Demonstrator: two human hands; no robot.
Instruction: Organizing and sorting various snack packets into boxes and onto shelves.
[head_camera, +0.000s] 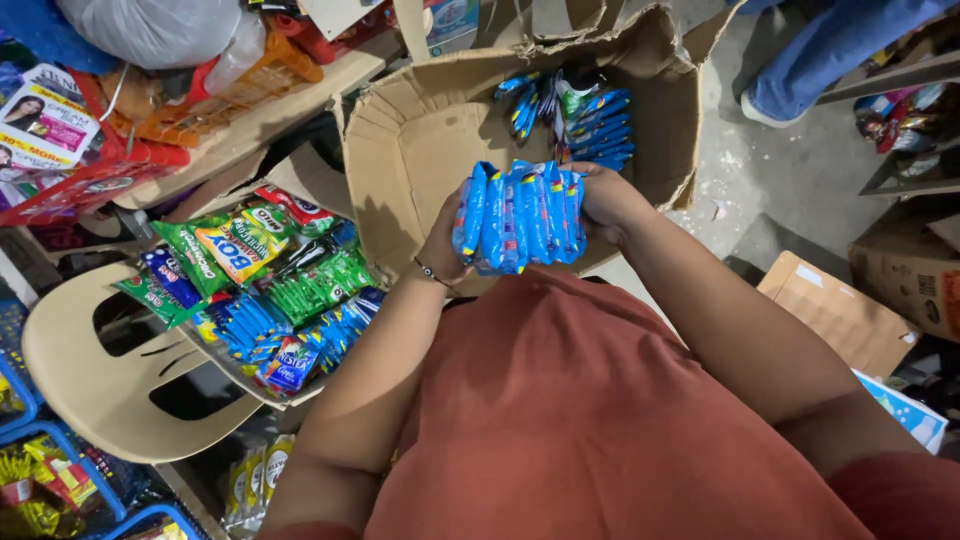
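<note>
The stack of shiny blue packets (520, 217) hides most of the left hand (445, 245) and the fingers of the right hand (603, 200). The big brown cardboard box (420, 150) is cut off at the top edge, and its far corner is dark, so the small blue packets (585, 115) inside are hard to count. A person's leg in blue jeans (830, 45) is cut off at the top edge. The beige plastic chair (80, 370) is partly hidden under a flat box of snack packets (265, 290).

Grey concrete floor (790, 170), beige plastic chair (90, 370), wooden shelf (290, 100).
</note>
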